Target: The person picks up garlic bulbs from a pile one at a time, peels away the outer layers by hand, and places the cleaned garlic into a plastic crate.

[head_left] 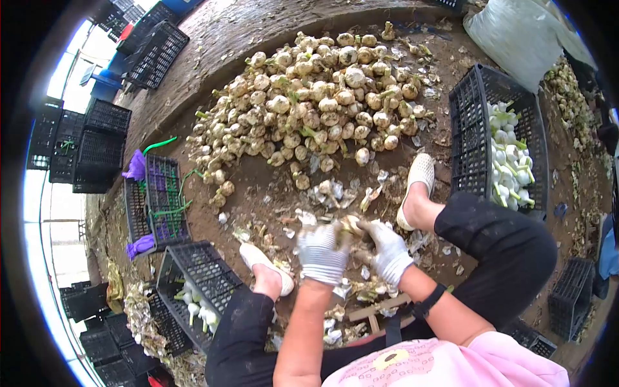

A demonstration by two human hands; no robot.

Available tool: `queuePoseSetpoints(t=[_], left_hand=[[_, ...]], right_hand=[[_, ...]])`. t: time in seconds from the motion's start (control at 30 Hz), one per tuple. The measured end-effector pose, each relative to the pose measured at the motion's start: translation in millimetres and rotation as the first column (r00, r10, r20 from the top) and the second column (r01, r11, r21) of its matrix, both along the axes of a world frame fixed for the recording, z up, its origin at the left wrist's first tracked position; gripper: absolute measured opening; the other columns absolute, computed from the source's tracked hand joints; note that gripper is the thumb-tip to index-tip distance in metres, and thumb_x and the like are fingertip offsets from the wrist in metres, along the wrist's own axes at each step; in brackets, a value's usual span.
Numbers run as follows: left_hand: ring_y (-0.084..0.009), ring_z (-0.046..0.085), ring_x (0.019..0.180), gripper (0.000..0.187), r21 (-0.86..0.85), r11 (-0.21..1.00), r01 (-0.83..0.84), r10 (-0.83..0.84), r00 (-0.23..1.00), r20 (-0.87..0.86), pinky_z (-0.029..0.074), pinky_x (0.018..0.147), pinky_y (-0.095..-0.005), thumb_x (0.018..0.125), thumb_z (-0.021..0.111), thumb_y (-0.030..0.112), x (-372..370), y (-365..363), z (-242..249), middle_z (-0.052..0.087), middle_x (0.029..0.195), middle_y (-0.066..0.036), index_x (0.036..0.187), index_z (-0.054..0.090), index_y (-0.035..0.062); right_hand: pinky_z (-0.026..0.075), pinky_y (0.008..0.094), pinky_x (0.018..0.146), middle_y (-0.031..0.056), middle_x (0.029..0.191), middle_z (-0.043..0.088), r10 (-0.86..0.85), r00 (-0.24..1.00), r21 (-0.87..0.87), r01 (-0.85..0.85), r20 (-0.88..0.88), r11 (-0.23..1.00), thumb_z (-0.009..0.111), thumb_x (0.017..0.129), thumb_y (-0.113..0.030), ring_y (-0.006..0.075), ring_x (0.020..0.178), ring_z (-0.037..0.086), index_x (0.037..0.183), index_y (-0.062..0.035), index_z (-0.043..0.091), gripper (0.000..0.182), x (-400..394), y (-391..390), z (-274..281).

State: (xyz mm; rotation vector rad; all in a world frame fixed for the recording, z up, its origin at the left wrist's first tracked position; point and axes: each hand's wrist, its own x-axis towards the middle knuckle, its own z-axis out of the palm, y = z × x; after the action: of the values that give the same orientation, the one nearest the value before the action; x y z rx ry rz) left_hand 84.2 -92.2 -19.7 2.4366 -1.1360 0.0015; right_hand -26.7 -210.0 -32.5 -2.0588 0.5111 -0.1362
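My left hand (322, 253) and my right hand (384, 248), both in soiled white gloves, meet in front of me with bent fingers. Between them is a garlic bulb (350, 225), partly covered by the fingers and slightly blurred; both hands grip it. Just beyond lies a big heap of dirty, unpeeled garlic bulbs (316, 109) on the brown ground. Loose papery skins (329, 193) are scattered under and around my hands.
To the right, a black plastic crate (465, 138) holds clean white garlic bulbs (510, 158). Another crate (203, 267) with white bulbs stands by my left leg. Crates with purple and green ties (164, 193) lie farther left. A whitish sack (516, 39) sits at the upper right.
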Motion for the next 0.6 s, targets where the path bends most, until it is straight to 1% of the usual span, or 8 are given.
queuePoseSetpoints(t=[0.07,0.17,0.2,0.23,0.3,0.37,0.53,0.6], left_hand=[[-0.0263,0.058,0.068,0.018,-0.187,0.981,0.057,-0.068,0.996,-0.051,0.044,0.073,-0.0366,0.068,0.069,0.014,-37.3,5.2,22.7,0.062,0.076,-0.009,0.084,0.062,0.0066],[-0.0182,0.055,0.092,0.046,-0.497,0.794,-0.351,-0.009,0.810,-0.587,0.043,0.082,-0.0290,0.071,0.072,0.014,-72.1,31.4,30.0,0.058,0.098,-0.009,0.110,0.053,0.0006],[-0.0176,0.052,0.099,0.060,-0.420,0.855,-0.306,0.098,0.889,-0.448,0.043,0.084,-0.0303,0.070,0.074,0.016,-76.3,42.2,47.2,0.054,0.107,-0.009,0.120,0.045,0.0003],[-0.0185,0.052,0.099,0.064,-0.457,0.839,-0.296,0.091,0.903,-0.419,0.043,0.086,-0.0310,0.068,0.076,0.016,-82.7,49.5,49.4,0.054,0.107,-0.009,0.121,0.044,0.0000],[-0.0209,0.053,0.099,0.071,-0.495,0.810,-0.315,0.062,0.885,-0.462,0.043,0.087,-0.0320,0.065,0.079,0.016,-96.7,62.7,43.0,0.054,0.107,-0.011,0.123,0.042,-0.0004],[-0.0237,0.054,0.099,0.075,-0.494,0.787,-0.370,0.003,0.803,-0.596,0.043,0.087,-0.0325,0.062,0.081,0.017,-109.6,69.9,28.7,0.054,0.107,-0.012,0.124,0.042,-0.0005],[-0.0330,0.056,0.096,0.077,-0.407,0.895,-0.182,0.126,0.979,-0.160,0.046,0.084,-0.0360,0.056,0.083,0.019,-114.1,61.8,55.8,0.055,0.107,-0.019,0.120,0.044,-0.0013],[-0.0335,0.056,0.097,0.076,-0.369,0.915,-0.164,0.141,0.986,-0.089,0.046,0.084,-0.0370,0.055,0.084,0.020,-119.2,59.4,61.9,0.055,0.107,-0.019,0.118,0.046,-0.0012]], right_hand=[[0.047,0.0392,0.072,0.0124,0.088,0.055,0.156,0.987,-0.236,-0.163,-0.048,0.958,0.066,0.067,-0.011,0.0316,0.085,0.055,0.104,-0.0097,0.057,0.038,-9.7,3.7,-2.7],[0.046,0.0341,0.066,0.0094,0.079,0.056,0.128,0.982,0.018,-0.132,0.138,0.991,0.064,0.072,-0.009,0.0258,0.074,0.056,0.098,-0.0091,0.060,0.026,-20.3,6.7,15.9],[0.046,0.0311,0.064,0.0074,0.078,0.057,0.102,0.976,0.156,-0.133,0.195,0.979,0.064,0.075,-0.009,0.0212,0.069,0.056,0.097,-0.0078,0.060,0.023,-22.6,6.9,18.3],[0.045,0.0260,0.061,0.0028,0.080,0.058,-0.009,0.994,0.641,-0.066,0.113,0.765,0.064,0.080,-0.011,0.0119,0.066,0.053,0.096,-0.0040,0.059,0.018,-25.2,11.7,22.2],[0.045,0.0243,0.061,0.0011,0.081,0.058,-0.030,0.998,0.815,-0.028,0.055,0.579,0.064,0.080,-0.012,0.0095,0.068,0.053,0.097,-0.0027,0.059,0.020,-29.4,15.5,36.2],[0.045,0.0234,0.063,0.0004,0.083,0.058,-0.026,0.997,0.888,-0.047,0.067,0.458,0.065,0.080,-0.015,0.0084,0.070,0.053,0.098,-0.0021,0.058,0.023,-30.2,21.4,45.0],[0.046,0.0254,0.075,0.0022,0.095,0.058,0.019,0.993,0.842,-0.108,0.116,0.529,0.075,0.071,-0.034,0.0103,0.086,0.055,0.106,-0.0033,0.053,0.051,-36.5,24.9,44.5],[0.047,0.0255,0.075,0.0018,0.095,0.058,-0.056,0.997,0.908,-0.031,0.060,0.418,0.074,0.073,-0.032,0.0105,0.084,0.056,0.106,-0.0043,0.053,0.048,-36.9,29.0,42.0]])
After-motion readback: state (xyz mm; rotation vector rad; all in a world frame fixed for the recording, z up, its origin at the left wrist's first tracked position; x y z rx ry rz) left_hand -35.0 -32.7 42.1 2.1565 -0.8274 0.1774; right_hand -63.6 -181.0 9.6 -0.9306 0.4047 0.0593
